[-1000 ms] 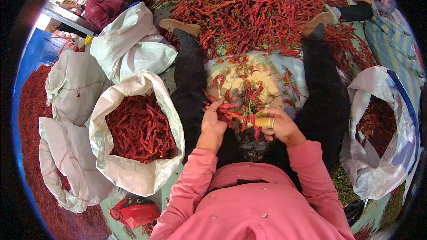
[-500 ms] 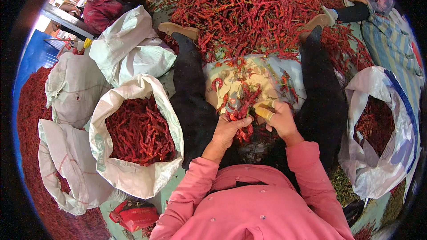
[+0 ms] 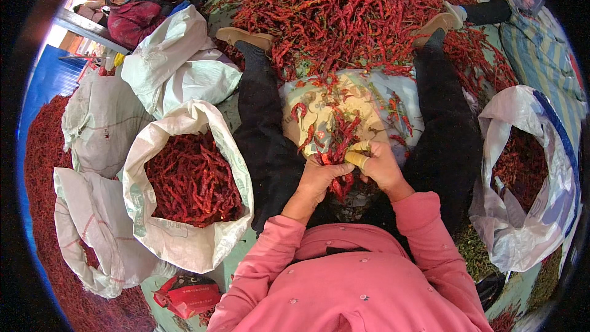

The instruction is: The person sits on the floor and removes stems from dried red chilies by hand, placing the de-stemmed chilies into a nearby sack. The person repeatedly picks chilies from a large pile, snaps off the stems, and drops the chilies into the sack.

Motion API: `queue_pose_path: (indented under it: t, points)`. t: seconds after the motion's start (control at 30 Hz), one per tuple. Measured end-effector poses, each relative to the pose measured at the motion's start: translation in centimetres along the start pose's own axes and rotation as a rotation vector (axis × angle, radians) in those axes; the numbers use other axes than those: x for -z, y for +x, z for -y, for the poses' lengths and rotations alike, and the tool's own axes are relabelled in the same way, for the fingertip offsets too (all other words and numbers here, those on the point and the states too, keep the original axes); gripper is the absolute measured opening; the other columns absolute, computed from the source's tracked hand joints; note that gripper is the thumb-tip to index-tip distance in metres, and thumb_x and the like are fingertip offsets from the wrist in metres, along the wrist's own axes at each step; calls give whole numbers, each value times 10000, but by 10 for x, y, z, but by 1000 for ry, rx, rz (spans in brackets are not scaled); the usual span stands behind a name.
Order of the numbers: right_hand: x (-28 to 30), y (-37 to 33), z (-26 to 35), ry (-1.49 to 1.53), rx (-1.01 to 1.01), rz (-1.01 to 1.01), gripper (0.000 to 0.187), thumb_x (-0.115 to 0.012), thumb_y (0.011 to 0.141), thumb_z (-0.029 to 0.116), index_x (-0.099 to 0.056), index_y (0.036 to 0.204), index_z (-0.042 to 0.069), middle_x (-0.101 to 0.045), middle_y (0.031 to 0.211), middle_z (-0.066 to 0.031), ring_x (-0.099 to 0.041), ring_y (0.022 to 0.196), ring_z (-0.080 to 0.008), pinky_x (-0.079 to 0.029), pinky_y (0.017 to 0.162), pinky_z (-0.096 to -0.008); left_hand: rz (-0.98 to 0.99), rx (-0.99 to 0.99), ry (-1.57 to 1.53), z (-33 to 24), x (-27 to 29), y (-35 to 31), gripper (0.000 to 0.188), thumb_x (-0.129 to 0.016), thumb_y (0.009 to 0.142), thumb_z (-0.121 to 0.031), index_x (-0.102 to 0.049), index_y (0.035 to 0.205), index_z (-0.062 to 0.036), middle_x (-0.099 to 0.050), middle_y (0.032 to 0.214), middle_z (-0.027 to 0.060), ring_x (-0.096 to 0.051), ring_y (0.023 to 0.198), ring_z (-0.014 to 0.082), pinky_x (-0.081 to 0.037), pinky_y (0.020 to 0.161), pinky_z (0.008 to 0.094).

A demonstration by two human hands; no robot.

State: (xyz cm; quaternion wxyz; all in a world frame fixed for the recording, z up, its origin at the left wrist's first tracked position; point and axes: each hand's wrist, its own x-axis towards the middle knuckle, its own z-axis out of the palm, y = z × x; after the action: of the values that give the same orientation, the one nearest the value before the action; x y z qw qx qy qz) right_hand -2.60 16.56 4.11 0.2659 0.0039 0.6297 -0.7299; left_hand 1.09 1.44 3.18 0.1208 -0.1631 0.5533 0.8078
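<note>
Between my outstretched legs, my left hand is closed around several dried red chili peppers, whose tips stick out past its fingers. Right beside it, my right hand wears yellow coverings on thumb and forefinger. Those two fingers are pinched together against the left hand's fingertips; whatever lies between them is hidden. Under and beyond both hands spreads a printed sheet or sack, strewn with loose peppers and bits of stem. A single curled pepper rests on its left part.
A large heap of red peppers lies beyond my feet. To my left stands an open white sack of peppers, with more white sacks beside it. An open plastic bag stands at right. A masked person sits far left.
My right hand has come in against the left, its covered fingers closing from apart to a pinch. The person at far left has leaned and shifted leftward.
</note>
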Motion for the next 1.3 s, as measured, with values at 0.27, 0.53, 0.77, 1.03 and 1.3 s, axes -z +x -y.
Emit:
queue_pose_path:
  t: [0.27, 0.53, 0.77, 1.03, 1.3]
  points:
    - [-19, -10, -7, -360, 533, -98, 88, -626, 765, 35, -595, 843, 6, -600, 654, -82, -568, 548, -161, -453, 509, -282, -121, -21, 0, 4, 0, 6, 261, -649, 670, 107, -610, 910, 14, -645, 848, 80, -606, 680, 140, -487, 581, 270]
    - [12, -12, 3, -496, 494, -213, 128, -590, 742, -11, -584, 867, 15, -606, 735, -152, -595, 631, -280, -464, 578, -323, -69, 180, -530, -12, 19, 8, 224, -621, 789, -40, -569, 1007, -51, -621, 875, 80, -610, 789, 204, -516, 714, 352]
    - [15, -13, 22, -782, 724, -111, 299, -581, 713, -23, -594, 1008, 20, -598, 895, -176, -572, 815, -322, -450, 710, -356, 284, 80, -434, -11, 21, 0, 155, -599, 811, -86, -543, 944, -28, -578, 813, 76, -586, 777, 219, -512, 718, 373]
    - [-18, -19, 38, -523, 559, -94, 313, -634, 730, 3, -580, 1035, 48, -538, 728, -104, -550, 596, -171, -447, 543, -282, 234, 60, -164, -18, 5, -7, 318, -683, 697, 25, -564, 989, -21, -604, 821, 56, -601, 680, 169, -526, 581, 299]
    - [-1, -6, 26, -36, 167, -12, 303, -591, 784, 11, -549, 1084, 35, -568, 750, -30, -516, 592, -85, -413, 482, -223, 393, 207, -396, -29, 10, -11, 462, -560, 675, 27, -490, 1131, 0, -589, 842, 112, -522, 639, 144, -407, 470, 244]
